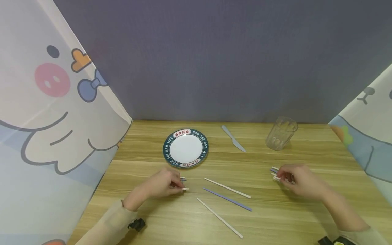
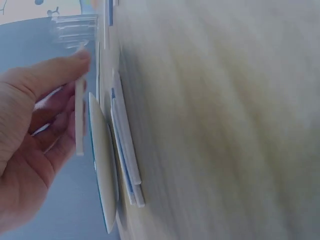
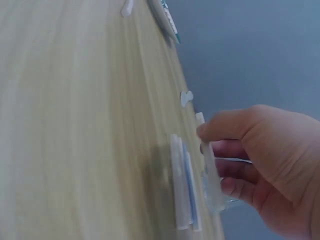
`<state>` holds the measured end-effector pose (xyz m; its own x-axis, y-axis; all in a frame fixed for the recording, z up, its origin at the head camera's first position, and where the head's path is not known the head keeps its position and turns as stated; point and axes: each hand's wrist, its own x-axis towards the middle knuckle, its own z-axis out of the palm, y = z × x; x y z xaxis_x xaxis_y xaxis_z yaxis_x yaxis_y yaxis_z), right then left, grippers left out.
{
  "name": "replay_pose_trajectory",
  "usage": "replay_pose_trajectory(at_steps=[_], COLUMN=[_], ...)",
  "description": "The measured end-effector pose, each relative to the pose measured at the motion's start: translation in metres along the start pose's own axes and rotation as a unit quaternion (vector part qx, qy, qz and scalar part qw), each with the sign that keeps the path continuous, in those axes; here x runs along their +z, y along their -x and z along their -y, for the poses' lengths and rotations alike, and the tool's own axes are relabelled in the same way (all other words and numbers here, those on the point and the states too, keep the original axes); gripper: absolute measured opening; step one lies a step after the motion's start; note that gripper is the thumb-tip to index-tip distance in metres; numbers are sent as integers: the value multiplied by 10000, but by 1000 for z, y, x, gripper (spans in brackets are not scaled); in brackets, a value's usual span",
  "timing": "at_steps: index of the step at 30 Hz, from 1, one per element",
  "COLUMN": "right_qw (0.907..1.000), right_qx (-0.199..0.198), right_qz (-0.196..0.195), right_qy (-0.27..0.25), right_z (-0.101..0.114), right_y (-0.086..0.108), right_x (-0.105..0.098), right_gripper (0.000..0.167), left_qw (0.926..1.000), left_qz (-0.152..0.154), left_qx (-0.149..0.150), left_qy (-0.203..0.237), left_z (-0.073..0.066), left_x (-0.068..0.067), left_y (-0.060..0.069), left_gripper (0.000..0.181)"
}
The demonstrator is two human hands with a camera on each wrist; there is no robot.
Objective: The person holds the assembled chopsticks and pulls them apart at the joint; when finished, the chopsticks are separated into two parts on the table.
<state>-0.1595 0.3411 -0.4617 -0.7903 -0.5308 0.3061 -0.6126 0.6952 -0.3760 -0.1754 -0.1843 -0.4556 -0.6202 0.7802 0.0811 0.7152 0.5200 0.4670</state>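
Observation:
My left hand (image 1: 165, 183) pinches a white chopstick (image 2: 79, 117) between thumb and fingers, held above the table. Below it, a small group of white and blue chopsticks (image 2: 125, 145) lies on the wood. On the other side, my right hand (image 1: 301, 178) also grips a white chopstick (image 3: 212, 175), raised over a second group of white and blue chopsticks (image 3: 181, 185). In the head view both groups are mostly covered by the hands. Between the hands lie two white chopsticks (image 1: 219, 217) and a blue one (image 1: 228, 199), spread apart.
A white plate with a dark green rim (image 1: 166, 149) sits beyond the left hand. A pale knife (image 1: 233, 139) lies at the back middle, and a clear cup (image 1: 281, 133) stands at the back right. A grey wall (image 1: 214, 68) closes off the table's (image 1: 171, 221) far edge.

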Motion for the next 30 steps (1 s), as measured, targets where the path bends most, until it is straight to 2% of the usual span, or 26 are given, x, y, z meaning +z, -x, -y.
replay_pose_trajectory(at_steps=[3, 6, 10, 16, 20, 24, 27, 30], right_qw=[9998, 9996, 9992, 9992, 9982, 9974, 9983, 9988], right_qx=[22, -2, 61, 32, 11, -26, -170, -398], right_qz=[197, 295, 391, 236, 137, 87, 0, 18], right_qy=[-20, -5, 66, 330, 587, 720, 562, 286], right_z=[-1, -3, -5, -6, -2, 11, 23, 36], right_y=[4, 6, 7, 3, -5, -16, -27, -39], right_x=[3, 7, 9, 11, 13, 16, 19, 25], right_gripper=[32, 32, 30, 27, 26, 23, 22, 22], left_qw=[9993, 9981, 9967, 9968, 9968, 9969, 9978, 9992], left_qz=[280, 382, 339, 61, 41, 118, 112, 55], left_qx=[-218, -484, -743, -768, -782, -771, -646, -393], left_qy=[76, 65, -1, -201, -124, -59, -57, -63], left_z=[1, 4, 8, 16, 21, 16, 7, -1], left_x=[3, 6, 5, 1, -3, -7, -7, -3], left_y=[2, 3, 5, 2, -2, -11, -27, -43], left_gripper=[2, 4, 5, 6, 9, 8, 5, 4])
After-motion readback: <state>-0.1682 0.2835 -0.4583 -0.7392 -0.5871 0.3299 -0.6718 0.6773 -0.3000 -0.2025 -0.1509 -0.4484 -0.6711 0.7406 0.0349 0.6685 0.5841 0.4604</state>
